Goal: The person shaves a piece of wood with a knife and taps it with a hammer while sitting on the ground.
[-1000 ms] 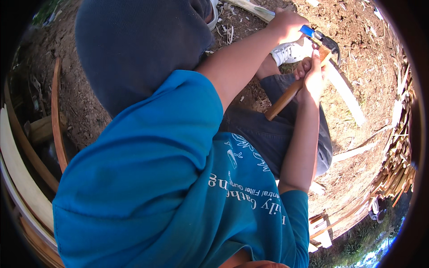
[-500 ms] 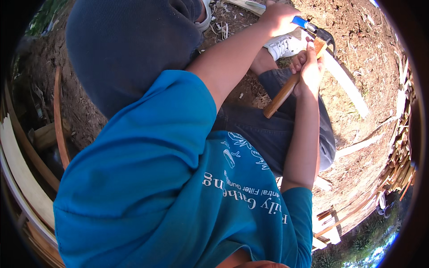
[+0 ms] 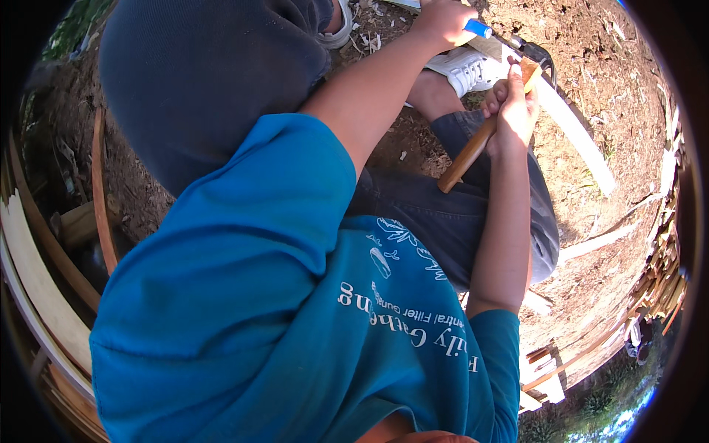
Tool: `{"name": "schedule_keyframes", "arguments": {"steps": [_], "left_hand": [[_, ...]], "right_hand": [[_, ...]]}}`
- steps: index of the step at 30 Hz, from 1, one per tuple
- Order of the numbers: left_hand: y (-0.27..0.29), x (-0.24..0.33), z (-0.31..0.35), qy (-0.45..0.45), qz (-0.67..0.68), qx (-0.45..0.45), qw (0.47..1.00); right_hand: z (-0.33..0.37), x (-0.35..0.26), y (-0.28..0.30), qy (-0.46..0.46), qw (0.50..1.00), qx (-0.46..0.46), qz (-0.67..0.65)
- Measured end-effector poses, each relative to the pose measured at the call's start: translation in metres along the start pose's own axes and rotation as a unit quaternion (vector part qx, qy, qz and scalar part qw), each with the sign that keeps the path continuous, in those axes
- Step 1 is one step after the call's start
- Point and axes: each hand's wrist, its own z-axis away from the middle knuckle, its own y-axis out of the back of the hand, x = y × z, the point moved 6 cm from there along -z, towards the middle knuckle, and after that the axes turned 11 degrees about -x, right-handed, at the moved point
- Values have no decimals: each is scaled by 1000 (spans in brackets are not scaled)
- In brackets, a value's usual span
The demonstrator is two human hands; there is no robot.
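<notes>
My left hand (image 3: pixel 446 23) is closed around a chisel with a blue handle (image 3: pixel 478 29); the handle's butt sticks out toward the right. Most of the tool is hidden by the fingers and the top edge. In my right hand (image 3: pixel 514 111) is a hammer (image 3: pixel 468 156), gripped high on its wooden handle, just below the dark metal head (image 3: pixel 538 57). The hammer's face points at the chisel's butt, with a small gap between them. Beneath both tools runs a long pale wooden strip (image 3: pixel 577 140), partly covered by my hands.
A white shoe (image 3: pixel 468 71) is close beside the strip, below my left hand. My bent knee (image 3: pixel 214 81) rises at the left. Wood shavings lie on the brown soil (image 3: pixel 591 88). Long boards (image 3: pixel 40 288) stand at the left edge, and a pile of split sticks (image 3: pixel 665 273) is at the right.
My left hand and the chisel have shifted left and slightly up, opening a gap between the butt and the hammer's face. The right hand has barely moved.
</notes>
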Motion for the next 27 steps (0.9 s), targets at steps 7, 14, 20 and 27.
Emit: {"name": "schedule_keyframes", "arguments": {"steps": [7, 14, 20, 27], "left_hand": [[-28, 2, -7, -120, 45, 125, 984], [-34, 1, -25, 132, 602, -36, 787], [26, 42, -22, 58, 169, -21, 984], [6, 29, -30, 82, 163, -54, 982]], "right_hand": [[4, -17, 0, 13, 1000, 2, -28], [6, -24, 11, 51, 998, 25, -35], [4, -30, 10, 70, 997, 10, -13], [6, -28, 11, 66, 997, 11, -26]]}}
